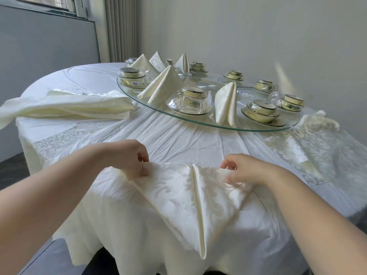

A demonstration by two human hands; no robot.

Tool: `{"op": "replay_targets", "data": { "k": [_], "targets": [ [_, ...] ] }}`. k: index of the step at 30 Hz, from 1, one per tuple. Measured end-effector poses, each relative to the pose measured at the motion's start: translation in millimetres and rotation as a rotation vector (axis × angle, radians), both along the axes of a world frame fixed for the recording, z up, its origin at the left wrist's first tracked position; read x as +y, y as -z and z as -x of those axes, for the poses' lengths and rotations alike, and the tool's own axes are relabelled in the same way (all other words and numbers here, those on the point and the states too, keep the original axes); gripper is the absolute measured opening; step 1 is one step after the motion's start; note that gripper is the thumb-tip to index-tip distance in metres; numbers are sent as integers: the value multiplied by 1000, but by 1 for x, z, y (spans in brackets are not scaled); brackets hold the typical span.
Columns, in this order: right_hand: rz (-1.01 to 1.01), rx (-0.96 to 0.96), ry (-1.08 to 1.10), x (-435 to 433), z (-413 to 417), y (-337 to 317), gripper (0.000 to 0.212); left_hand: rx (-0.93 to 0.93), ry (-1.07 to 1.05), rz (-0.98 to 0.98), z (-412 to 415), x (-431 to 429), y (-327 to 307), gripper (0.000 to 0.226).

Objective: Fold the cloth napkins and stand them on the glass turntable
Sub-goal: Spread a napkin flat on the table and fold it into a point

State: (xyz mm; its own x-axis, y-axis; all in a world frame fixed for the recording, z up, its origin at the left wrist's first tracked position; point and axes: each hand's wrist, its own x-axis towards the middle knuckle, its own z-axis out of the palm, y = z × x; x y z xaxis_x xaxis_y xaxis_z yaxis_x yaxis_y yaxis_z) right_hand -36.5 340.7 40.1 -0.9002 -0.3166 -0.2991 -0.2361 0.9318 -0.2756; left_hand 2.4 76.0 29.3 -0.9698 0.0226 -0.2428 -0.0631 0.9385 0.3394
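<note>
1. Pinching the top corners of the napkin, left hand and right hand each grasp cloth; its point hangs below the grip, over the table edge.
2. Likely light, limp and slick: hold the folded corners. The turntable lies beyond the grip.

Round white-clothed table, wrapped yellow-rimmed crockery sets on its far half, ribbed curtain or perhaps radiator behind its far edge, window beyond its left side

The napkin is glossy damask cloth; the turntable clear smooth glass; the tablecloth matt, creased fabric.
</note>
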Motion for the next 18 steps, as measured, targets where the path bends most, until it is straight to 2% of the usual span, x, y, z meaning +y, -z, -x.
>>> {"op": "replay_targets", "data": {
  "k": [3,5,8,10,12,14,16,18],
  "targets": [
    [-15,-42,-9,-3,2,-5,12,-91,28,22,4,1,-5,20],
    [-16,-60,-10,-4,1,-5,13,-96,33,13,4,2,-7,22],
    [61,-20,19,-2,-2,-9,18,-12,28,28,-1,2,-10,25],
    [154,67,35,-1,-5,-21,13,99,1,25,-6,0,-22,27],
    [264,214,46,-2,-7,-40,13,246,-53,-23,-10,-3,-42,29],
    [343,423,74,-6,-9,-62,21,446,-99,-73,-11,-5,-65,25],
    [360,694,77,-12,-11,-81,16,726,-143,-105,-11,-6,-87,15],
    [333,1010,36,-16,-14,-89,8,1032,-180,-36,-14,-6,-98,10]
  ]
}}
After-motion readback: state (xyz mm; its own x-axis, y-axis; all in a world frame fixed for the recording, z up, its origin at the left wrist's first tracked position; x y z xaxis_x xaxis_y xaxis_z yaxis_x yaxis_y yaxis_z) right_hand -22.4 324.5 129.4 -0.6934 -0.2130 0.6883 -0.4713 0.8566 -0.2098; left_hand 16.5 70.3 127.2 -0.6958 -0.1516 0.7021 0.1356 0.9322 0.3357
